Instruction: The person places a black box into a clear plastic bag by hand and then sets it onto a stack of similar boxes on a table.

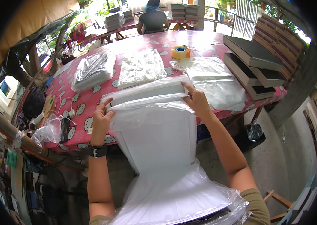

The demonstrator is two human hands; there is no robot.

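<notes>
So in the middle of the frame there's a big white flat box [158, 138] running from the person's lap up onto the table edge, half swallowed by a clear plastic bag [173, 195]. Left hand [101, 119] has its fingers pinching the bag's open lip at the box's upper left corner, and the right hand [196, 101] is gripping the film at the upper right corner, index finger stretched out along the edge. Looks to me like the bagging step is in hand, with the far end of the box yet to be closed over. Next move probably needs both hands tugging evenly so the thin film doesn't snag or tear on the corners. On the pink patterned tablecloth [87, 101] further up sit a couple of already wrapped packs [94, 69], a tape roll [180, 51] just above centre, and dark flat boxes [254, 62] stacked at upper right. Someone else is sitting at the far table, top centre.
</notes>
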